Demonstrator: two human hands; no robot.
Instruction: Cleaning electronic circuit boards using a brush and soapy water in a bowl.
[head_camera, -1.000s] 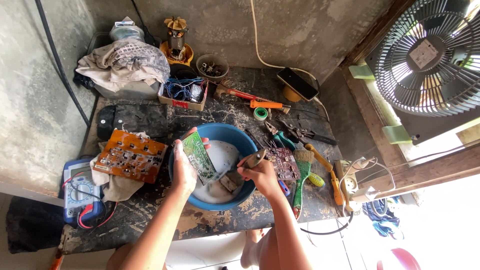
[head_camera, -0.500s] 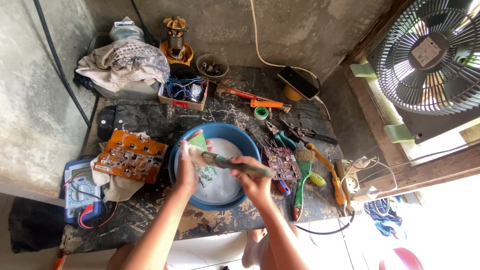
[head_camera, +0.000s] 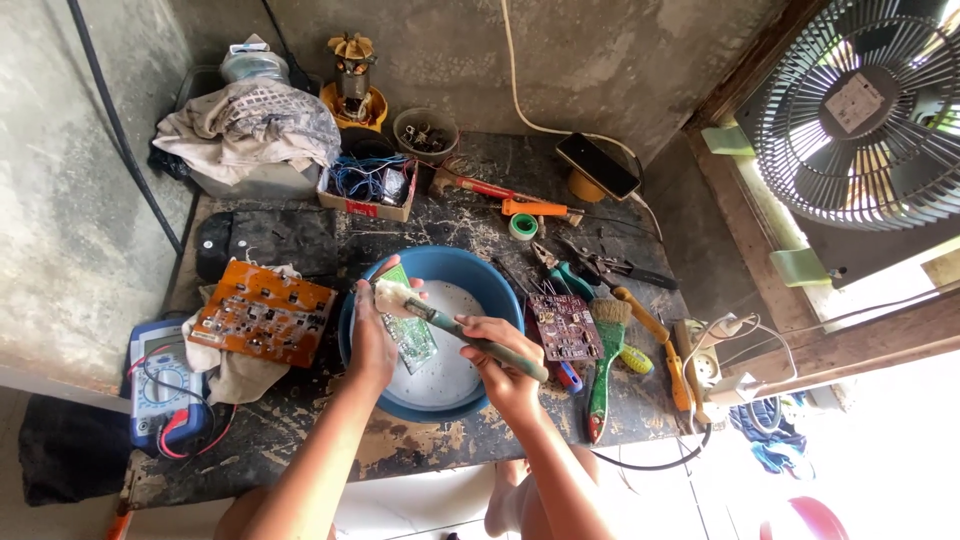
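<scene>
- Far left on the bench (head_camera: 300, 450), we see a blue multimeter (head_camera: 165, 385) with red and black leads, and just right of it an orange circuit board (head_camera: 262, 312) lying on a cloth.
- Moving right, our left hand (head_camera: 372, 335) has its grip pinched on the edge of a small green circuit board (head_camera: 410, 335), which is tilted over the blue basin (head_camera: 480, 280) at the bench's middle.
- We judge that board light, stiff and thin, wet and likely slippery, with fragile parts on its face; the bare edges look like the safest hold.
- Right of it, our right hand (head_camera: 508, 362) is wrapped tight around the green handle of a brush (head_camera: 455, 328), whose foamy head touches the board's far end near the left thumb.
- Further right, a dark red circuit board (head_camera: 565, 327) lies flat just beside the basin, then a green-handled paintbrush (head_camera: 605, 360), pliers (head_camera: 560, 268) and a yellow-handled tool (head_camera: 650, 335).
- Far right, a fan (head_camera: 860, 110) sits in the window.
</scene>
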